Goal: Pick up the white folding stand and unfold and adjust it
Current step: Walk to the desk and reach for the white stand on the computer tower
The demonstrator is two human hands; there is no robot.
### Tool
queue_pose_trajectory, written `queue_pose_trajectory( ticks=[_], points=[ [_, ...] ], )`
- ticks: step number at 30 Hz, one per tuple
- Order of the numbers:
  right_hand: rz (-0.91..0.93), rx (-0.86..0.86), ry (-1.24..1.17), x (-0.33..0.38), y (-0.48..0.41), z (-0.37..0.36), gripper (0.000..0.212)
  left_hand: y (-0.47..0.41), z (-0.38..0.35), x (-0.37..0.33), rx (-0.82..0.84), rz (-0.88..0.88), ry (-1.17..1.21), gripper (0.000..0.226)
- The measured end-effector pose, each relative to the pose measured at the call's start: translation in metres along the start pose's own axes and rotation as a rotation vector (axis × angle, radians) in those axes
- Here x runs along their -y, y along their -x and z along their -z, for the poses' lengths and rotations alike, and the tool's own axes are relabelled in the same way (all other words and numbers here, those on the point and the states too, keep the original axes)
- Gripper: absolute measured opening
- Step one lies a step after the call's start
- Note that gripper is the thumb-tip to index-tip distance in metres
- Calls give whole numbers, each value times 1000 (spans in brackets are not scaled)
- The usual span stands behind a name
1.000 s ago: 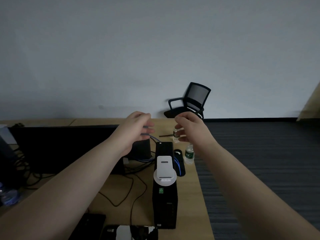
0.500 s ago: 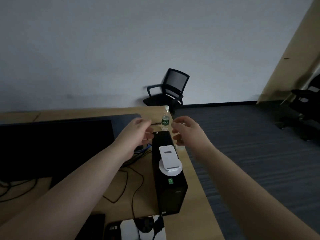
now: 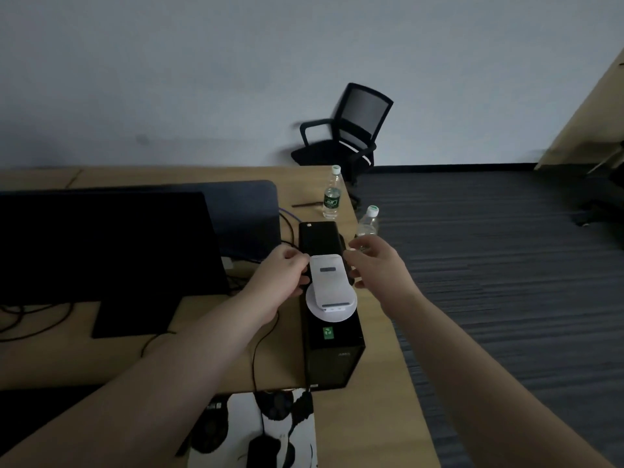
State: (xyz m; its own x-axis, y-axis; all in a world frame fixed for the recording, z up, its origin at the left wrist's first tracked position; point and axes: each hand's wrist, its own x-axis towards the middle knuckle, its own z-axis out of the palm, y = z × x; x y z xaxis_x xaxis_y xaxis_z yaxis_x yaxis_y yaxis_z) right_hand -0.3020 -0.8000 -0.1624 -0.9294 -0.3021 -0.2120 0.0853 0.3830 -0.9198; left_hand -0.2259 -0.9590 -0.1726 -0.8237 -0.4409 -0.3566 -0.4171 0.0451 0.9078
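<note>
The white folding stand (image 3: 329,282), a flat plate folded down over a round base, lies on top of a black computer tower (image 3: 332,349) on the desk. My left hand (image 3: 282,275) is at the plate's left edge, with thumb and curled fingers closed on it. My right hand (image 3: 378,265) is just beside the plate's right edge, fingers spread and holding nothing. The stand still rests on the tower.
A black monitor (image 3: 101,248) stands to the left on the wooden desk (image 3: 202,349), with cables behind it. Two water bottles (image 3: 331,194) (image 3: 368,222) stand beyond the tower near the desk's right edge. A patterned mouse pad (image 3: 270,430) with a mouse lies near me. An office chair (image 3: 351,136) stands by the wall.
Both hands have come down and back from beyond the tower to either side of the stand. The left hand has closed on its left edge. The view has tilted down and to the right.
</note>
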Motion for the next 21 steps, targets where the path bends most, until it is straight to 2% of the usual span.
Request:
queue_pose_trajectory(
  ticks=[6,9,21],
  points=[
    [-40,39,162,-35,-19,-4,33,-7,-19,13,-1,98,-71,24],
    [-43,76,178,-43,-26,-7,31,-11,-25,14,-12,135,-106,41],
    [-2,130,240,-48,-38,-10,42,-14,-42,19,-82,75,-249,57]
  ],
)
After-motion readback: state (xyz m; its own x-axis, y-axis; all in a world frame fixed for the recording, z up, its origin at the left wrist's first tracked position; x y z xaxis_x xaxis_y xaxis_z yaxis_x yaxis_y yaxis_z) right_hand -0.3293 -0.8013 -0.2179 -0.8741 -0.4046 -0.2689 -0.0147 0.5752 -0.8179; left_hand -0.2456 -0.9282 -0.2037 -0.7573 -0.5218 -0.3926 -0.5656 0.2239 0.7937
